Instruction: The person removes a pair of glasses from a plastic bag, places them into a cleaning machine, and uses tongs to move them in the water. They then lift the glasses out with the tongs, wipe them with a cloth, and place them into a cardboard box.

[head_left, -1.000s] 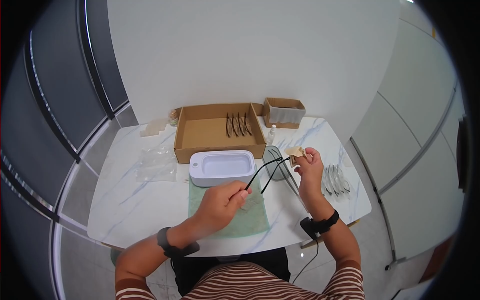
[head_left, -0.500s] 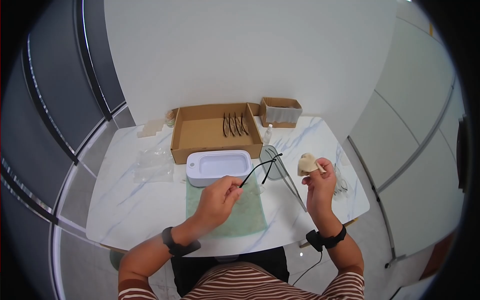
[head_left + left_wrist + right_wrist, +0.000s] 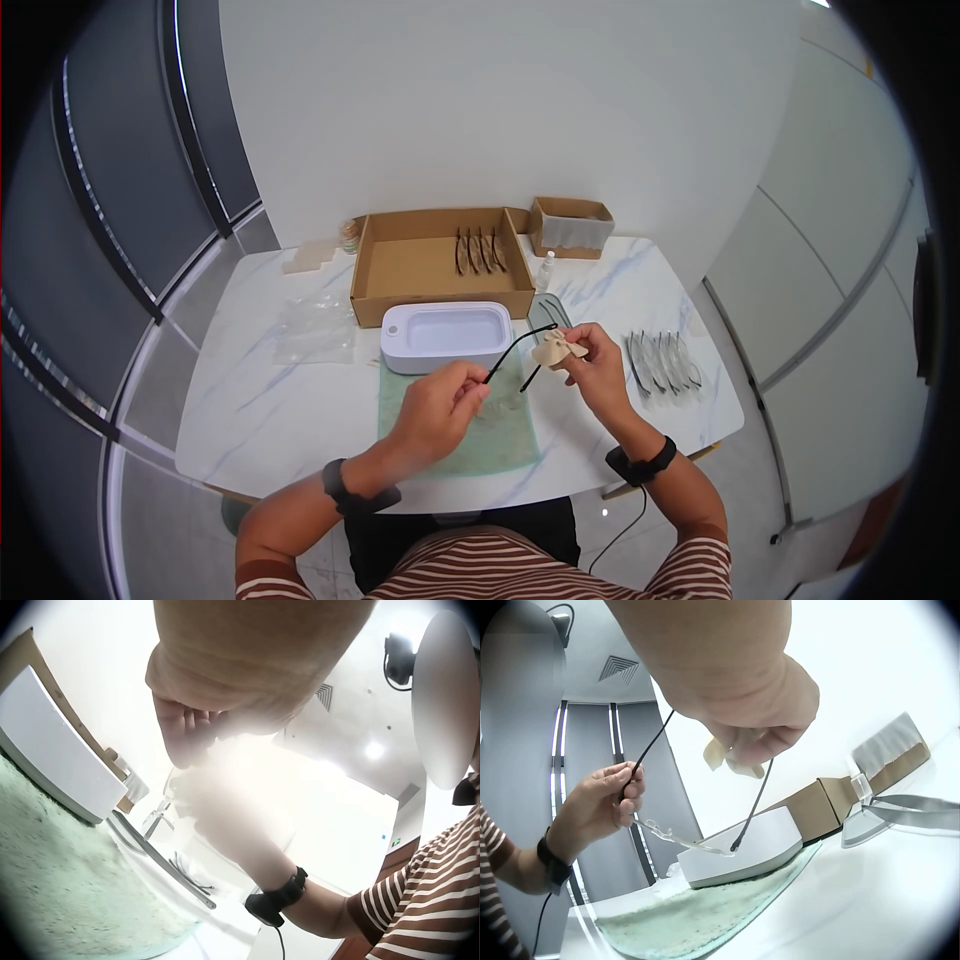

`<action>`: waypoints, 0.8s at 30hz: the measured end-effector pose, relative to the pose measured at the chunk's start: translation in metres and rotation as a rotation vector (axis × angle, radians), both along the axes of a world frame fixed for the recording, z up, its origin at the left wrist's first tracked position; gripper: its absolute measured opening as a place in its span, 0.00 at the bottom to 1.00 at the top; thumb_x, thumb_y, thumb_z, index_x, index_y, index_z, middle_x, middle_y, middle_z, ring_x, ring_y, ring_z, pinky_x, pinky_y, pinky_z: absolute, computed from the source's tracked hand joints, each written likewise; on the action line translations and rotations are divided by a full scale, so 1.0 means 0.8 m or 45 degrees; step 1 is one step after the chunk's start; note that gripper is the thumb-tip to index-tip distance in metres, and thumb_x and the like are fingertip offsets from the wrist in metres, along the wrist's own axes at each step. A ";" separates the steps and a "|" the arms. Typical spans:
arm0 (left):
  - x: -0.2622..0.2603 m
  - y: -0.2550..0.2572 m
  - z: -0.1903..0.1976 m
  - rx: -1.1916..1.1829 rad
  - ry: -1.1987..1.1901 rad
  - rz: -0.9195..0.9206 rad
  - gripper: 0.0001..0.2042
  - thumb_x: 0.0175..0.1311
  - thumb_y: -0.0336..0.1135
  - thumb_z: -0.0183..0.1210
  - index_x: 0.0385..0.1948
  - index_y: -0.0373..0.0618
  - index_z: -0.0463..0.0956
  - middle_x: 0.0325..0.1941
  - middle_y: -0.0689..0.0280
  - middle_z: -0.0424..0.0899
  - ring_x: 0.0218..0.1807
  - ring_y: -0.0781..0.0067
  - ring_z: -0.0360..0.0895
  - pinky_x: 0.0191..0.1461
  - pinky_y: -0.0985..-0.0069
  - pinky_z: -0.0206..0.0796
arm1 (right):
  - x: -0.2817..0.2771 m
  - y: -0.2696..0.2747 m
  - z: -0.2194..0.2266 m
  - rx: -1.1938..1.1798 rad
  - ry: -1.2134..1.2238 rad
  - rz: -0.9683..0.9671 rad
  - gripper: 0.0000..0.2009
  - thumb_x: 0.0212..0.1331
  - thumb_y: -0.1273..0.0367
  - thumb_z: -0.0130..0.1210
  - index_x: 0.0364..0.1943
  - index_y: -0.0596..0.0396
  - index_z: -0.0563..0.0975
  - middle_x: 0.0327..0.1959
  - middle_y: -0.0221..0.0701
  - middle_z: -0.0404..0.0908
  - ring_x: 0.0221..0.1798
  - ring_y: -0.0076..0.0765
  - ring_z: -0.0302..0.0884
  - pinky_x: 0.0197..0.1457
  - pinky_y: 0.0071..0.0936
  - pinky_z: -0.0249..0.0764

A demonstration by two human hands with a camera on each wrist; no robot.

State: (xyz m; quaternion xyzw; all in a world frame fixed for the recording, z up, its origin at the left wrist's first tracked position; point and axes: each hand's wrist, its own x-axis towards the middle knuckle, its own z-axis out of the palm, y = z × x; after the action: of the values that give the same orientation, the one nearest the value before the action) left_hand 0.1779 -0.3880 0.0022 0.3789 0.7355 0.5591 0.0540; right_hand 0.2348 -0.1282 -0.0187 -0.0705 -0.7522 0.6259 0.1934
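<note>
My left hand point(image 3: 435, 412) pinches a pair of eyeglasses point(image 3: 682, 838) near one hinge, above the green mat point(image 3: 470, 440). The glasses have a clear front and thin black temples point(image 3: 510, 352), which point away from me. A crumpled beige cloth point(image 3: 558, 350) is between the thumb and fingers of my right hand point(image 3: 598, 378), at the far ends of the temples. In the right wrist view the cloth point(image 3: 739, 754) overlaps the upper end of one temple. Glare washes out the right hand in the left wrist view.
Behind the mat stands a white ultrasonic cleaner point(image 3: 445, 340). An open cardboard box point(image 3: 400, 270) holds several glasses. More clear glasses point(image 3: 665, 365) lie at the right. Large tweezers point(image 3: 922, 814), a spray bottle point(image 3: 546, 270), a small box point(image 3: 572, 228) and plastic bags point(image 3: 315, 330) are around.
My right hand first drew away rightward with the cloth, turning it, then came back left to the temple ends. My left hand keeps its grip on the eyeglasses, shifting only slightly.
</note>
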 end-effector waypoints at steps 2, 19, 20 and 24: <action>0.002 0.000 0.004 0.010 -0.050 -0.002 0.08 0.71 0.25 0.57 0.47 0.32 0.76 0.35 0.63 0.81 0.35 0.78 0.81 0.40 0.80 0.73 | 0.000 -0.006 0.002 -0.156 -0.014 -0.017 0.09 0.61 0.78 0.59 0.44 0.56 0.74 0.51 0.35 0.85 0.41 0.23 0.85 0.30 0.18 0.76; 0.012 0.017 -0.005 -0.076 0.295 0.023 0.23 0.62 0.20 0.61 0.61 0.44 0.78 0.44 0.60 0.75 0.35 0.69 0.76 0.40 0.75 0.71 | 0.018 -0.071 0.002 -0.870 -0.254 0.379 0.11 0.68 0.73 0.56 0.52 0.57 0.76 0.44 0.30 0.85 0.43 0.24 0.84 0.41 0.17 0.79; 0.012 0.016 -0.007 -0.076 0.294 0.024 0.23 0.62 0.20 0.61 0.61 0.44 0.78 0.44 0.60 0.75 0.35 0.69 0.76 0.40 0.75 0.71 | 0.019 -0.070 0.003 -0.919 -0.239 0.369 0.11 0.68 0.72 0.57 0.53 0.56 0.76 0.45 0.31 0.84 0.43 0.25 0.84 0.40 0.17 0.80; 0.006 0.007 -0.022 -0.007 0.284 0.047 0.22 0.64 0.23 0.61 0.62 0.47 0.78 0.39 0.60 0.75 0.31 0.63 0.76 0.37 0.70 0.70 | 0.011 -0.057 0.009 -0.953 -0.043 0.293 0.12 0.67 0.71 0.59 0.53 0.54 0.75 0.47 0.32 0.84 0.42 0.26 0.84 0.39 0.17 0.80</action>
State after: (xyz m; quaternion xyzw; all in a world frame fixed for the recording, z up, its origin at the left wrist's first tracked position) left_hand 0.1826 -0.3823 -0.0151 0.4249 0.7453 0.5124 -0.0375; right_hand 0.2435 -0.1735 -0.0111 -0.0617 -0.4781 0.8733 0.0706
